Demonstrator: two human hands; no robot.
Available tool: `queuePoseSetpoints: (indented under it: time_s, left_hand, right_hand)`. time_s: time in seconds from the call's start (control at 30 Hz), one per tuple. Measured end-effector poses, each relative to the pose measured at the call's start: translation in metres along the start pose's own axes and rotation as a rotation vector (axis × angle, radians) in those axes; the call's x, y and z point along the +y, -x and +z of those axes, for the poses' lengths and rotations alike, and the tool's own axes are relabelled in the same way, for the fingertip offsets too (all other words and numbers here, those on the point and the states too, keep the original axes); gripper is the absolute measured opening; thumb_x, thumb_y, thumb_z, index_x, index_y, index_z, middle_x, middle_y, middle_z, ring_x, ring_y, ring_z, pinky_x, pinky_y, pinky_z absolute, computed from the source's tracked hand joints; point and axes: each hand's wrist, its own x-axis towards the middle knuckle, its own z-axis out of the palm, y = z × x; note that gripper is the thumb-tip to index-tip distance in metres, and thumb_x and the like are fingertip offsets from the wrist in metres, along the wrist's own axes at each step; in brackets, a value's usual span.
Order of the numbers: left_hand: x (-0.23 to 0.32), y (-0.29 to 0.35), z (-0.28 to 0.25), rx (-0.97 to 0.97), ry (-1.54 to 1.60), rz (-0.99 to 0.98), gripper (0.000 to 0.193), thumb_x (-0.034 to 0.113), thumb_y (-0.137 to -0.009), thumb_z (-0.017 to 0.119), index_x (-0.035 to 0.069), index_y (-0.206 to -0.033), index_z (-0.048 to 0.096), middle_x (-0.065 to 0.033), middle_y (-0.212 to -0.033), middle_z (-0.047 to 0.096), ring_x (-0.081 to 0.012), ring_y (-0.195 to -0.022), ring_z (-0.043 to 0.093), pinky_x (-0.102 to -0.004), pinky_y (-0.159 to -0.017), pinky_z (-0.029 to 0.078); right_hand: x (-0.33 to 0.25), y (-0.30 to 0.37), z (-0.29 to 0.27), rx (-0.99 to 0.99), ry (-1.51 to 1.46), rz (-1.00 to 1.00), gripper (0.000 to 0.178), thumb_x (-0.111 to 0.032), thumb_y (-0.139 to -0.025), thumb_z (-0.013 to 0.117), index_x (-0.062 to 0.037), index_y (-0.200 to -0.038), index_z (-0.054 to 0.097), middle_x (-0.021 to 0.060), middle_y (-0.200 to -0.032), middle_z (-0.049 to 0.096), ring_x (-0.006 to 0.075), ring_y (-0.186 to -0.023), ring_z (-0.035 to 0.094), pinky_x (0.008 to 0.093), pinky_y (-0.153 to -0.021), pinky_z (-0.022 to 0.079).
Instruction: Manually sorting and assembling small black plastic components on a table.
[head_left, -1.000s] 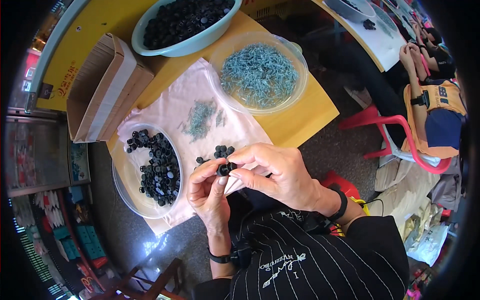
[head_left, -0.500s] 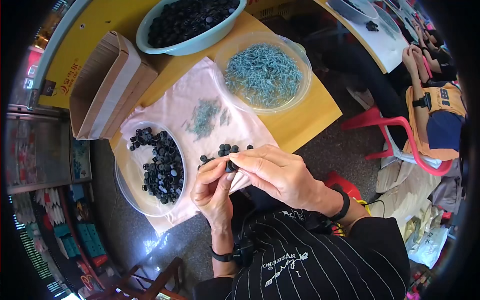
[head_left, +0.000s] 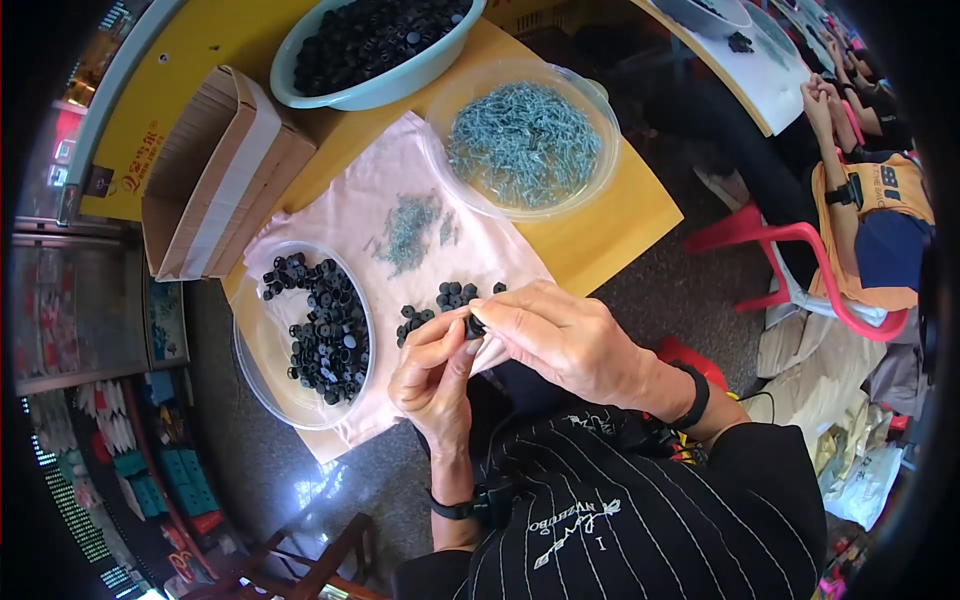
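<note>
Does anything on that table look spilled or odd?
A small pile of slender bluish pieces lies loose on the pink cloth, with strays around it, though most sit in the clear round tub; possibly deliberate.

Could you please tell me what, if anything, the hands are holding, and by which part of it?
A small black piece, held at the fingertips of the left hand and right hand; which part each grips is hidden.
</note>
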Motion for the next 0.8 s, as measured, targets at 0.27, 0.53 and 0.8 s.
queuePoseSetpoints:
  time_s: [0.27,0.53,0.8]
  left_hand:
    - [-0.002,-0.002,0.006,0.044,0.103,-0.088,0.019,-0.011,-0.080,0.069,-0.001,-0.096,0.069,-0.0173,-0.110,0.065,-0.0205,-0.100,0.063,-0.0307,-0.088,0.053]
    - [0.000,-0.005,0.013,0.104,0.287,-0.219,0.022,-0.013,-0.079,0.068,0.000,-0.097,0.068,-0.0158,-0.111,0.064,-0.0199,-0.102,0.062,-0.0315,-0.090,0.052]
    - [-0.005,-0.002,0.015,0.104,0.353,-0.305,0.021,-0.012,-0.080,0.068,0.002,-0.096,0.068,-0.0162,-0.112,0.064,-0.0208,-0.104,0.062,-0.0325,-0.093,0.050]
  right_hand:
    - [0.008,-0.005,-0.001,0.023,-0.064,0.025,0.030,0.001,-0.077,0.068,0.0035,-0.107,0.064,0.0113,-0.093,0.062,0.0262,-0.084,0.061,0.0332,-0.072,0.052]
    - [0.008,-0.009,0.001,0.000,0.016,-0.013,0.034,-0.002,-0.075,0.071,0.0056,-0.107,0.061,0.0103,-0.093,0.059,0.0258,-0.085,0.059,0.0342,-0.075,0.050]
    - [0.019,-0.006,0.003,-0.037,0.110,-0.081,0.035,-0.004,-0.076,0.069,0.0055,-0.108,0.060,0.0101,-0.093,0.057,0.0242,-0.086,0.059,0.0318,-0.076,0.050]
